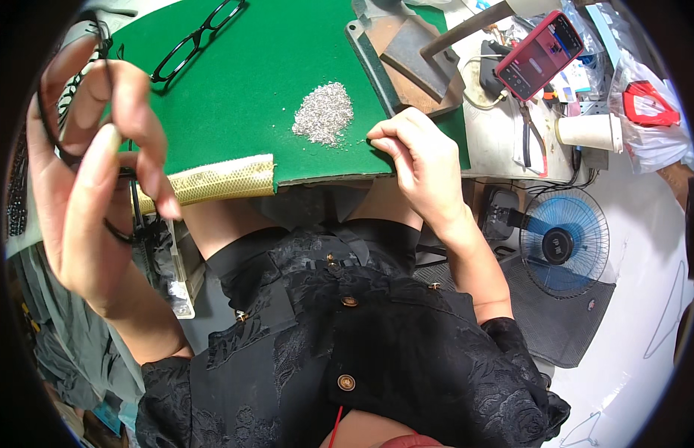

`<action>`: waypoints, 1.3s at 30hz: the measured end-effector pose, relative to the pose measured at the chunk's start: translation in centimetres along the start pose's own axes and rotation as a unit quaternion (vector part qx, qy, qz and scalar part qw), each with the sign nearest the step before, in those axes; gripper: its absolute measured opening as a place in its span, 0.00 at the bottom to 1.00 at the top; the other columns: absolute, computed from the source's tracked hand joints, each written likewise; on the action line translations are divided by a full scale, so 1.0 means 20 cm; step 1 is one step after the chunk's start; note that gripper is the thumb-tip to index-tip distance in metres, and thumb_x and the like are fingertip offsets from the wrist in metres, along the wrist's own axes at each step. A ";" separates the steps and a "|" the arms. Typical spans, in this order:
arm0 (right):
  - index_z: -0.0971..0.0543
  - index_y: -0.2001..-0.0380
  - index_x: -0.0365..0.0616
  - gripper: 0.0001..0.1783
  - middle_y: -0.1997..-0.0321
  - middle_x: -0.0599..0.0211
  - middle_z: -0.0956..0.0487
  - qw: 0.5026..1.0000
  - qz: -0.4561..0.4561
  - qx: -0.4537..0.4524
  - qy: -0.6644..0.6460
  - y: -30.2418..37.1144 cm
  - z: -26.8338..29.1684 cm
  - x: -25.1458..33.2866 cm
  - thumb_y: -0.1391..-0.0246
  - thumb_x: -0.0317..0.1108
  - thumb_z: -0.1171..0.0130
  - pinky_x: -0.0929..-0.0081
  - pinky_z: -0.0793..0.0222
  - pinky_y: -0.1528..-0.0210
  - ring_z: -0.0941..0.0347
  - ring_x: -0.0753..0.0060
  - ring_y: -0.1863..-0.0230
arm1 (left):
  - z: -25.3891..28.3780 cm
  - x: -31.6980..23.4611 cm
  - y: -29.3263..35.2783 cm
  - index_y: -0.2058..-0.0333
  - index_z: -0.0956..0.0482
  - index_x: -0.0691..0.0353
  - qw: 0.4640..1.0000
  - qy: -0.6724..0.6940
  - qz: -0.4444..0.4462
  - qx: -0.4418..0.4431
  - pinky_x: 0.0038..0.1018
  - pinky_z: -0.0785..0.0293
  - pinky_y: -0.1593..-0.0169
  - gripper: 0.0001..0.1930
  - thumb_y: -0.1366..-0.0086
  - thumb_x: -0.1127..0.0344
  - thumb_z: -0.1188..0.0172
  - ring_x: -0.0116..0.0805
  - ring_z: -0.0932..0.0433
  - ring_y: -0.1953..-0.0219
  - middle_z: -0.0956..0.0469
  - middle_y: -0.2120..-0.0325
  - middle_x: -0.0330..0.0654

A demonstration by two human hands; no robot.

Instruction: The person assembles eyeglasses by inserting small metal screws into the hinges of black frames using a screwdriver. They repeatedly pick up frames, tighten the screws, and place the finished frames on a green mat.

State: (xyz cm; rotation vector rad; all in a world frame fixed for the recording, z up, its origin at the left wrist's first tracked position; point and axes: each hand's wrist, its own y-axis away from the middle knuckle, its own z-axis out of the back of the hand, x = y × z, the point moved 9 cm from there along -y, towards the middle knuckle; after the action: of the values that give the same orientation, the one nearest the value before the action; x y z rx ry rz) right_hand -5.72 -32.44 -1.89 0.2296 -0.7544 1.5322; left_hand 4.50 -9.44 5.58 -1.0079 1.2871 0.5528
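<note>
Pile (pixel 324 116) on mat (pixel 235 104), right of glasses (pixel 197 36).

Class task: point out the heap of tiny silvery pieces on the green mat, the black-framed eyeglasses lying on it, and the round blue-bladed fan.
Heap of tiny silvery pieces (pixel 324 113): head view, middle of the heap.
Black-framed eyeglasses (pixel 201 33): head view, bridge.
Round blue-bladed fan (pixel 557 246): head view, dark central hub.

A pile of small silvery pieces (pixel 324 113) lies on a green mat (pixel 239 112). Right of the pile, the right hand (pixel 425 168) pinches; well left, the left hand (pixel 86 194) curls; beyond the pile, leftward, black-framed eyeglasses (pixel 201 31).
</note>
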 end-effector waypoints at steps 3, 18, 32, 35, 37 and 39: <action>0.23 0.71 0.40 0.06 0.73 0.62 0.26 1.000 -0.017 -0.007 -0.005 0.02 0.00 -0.04 0.55 0.23 0.37 0.70 0.31 0.69 0.26 0.60 0.72 | -0.07 0.06 0.01 0.37 0.48 0.72 0.997 -0.063 0.004 -0.043 0.14 0.38 0.81 0.28 0.34 0.70 0.57 0.22 0.36 0.79 0.34 0.67 0.45; 0.22 0.71 0.43 0.07 0.72 0.65 0.27 0.996 -0.051 -0.041 0.062 0.05 -0.03 0.01 0.55 0.22 0.39 0.69 0.32 0.67 0.28 0.61 0.68 | -0.11 0.11 0.03 0.39 0.42 0.69 0.996 -0.089 -0.011 0.017 0.14 0.39 0.75 0.25 0.34 0.71 0.56 0.19 0.37 0.79 0.31 0.70 0.44; 0.23 0.71 0.40 0.07 0.73 0.62 0.27 0.996 -0.049 -0.049 0.047 0.05 -0.03 0.01 0.57 0.20 0.39 0.67 0.32 0.66 0.28 0.60 0.69 | -0.11 0.13 0.05 0.40 0.41 0.70 0.997 -0.080 0.000 -0.018 0.13 0.40 0.74 0.25 0.35 0.71 0.55 0.18 0.37 0.78 0.30 0.69 0.44; 0.23 0.71 0.40 0.07 0.73 0.62 0.28 0.997 -0.045 -0.044 0.048 0.05 -0.03 0.01 0.57 0.20 0.38 0.67 0.32 0.66 0.29 0.59 0.69 | -0.12 0.13 0.04 0.40 0.41 0.70 0.996 -0.088 -0.005 -0.005 0.13 0.40 0.74 0.25 0.36 0.71 0.55 0.19 0.37 0.77 0.29 0.69 0.44; 0.23 0.72 0.41 0.07 0.73 0.62 0.28 0.997 -0.051 -0.038 0.043 0.05 -0.04 0.00 0.57 0.21 0.38 0.68 0.32 0.66 0.28 0.60 0.69 | -0.12 0.13 0.04 0.40 0.41 0.70 0.996 -0.086 -0.004 -0.002 0.14 0.39 0.74 0.25 0.36 0.71 0.55 0.19 0.37 0.77 0.29 0.69 0.44; 0.24 0.72 0.41 0.07 0.73 0.63 0.28 0.997 -0.055 -0.027 0.045 0.04 -0.04 0.00 0.56 0.21 0.38 0.68 0.32 0.66 0.28 0.60 0.69 | -0.13 0.12 0.04 0.40 0.41 0.70 0.996 -0.085 -0.005 -0.015 0.14 0.39 0.73 0.25 0.36 0.72 0.55 0.19 0.37 0.77 0.29 0.68 0.45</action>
State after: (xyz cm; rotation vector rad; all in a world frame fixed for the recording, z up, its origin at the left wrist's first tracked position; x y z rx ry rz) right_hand -6.15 -31.80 -2.73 0.1581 -0.6993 1.4077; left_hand 3.05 -11.66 3.05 -0.9698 1.1246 0.6384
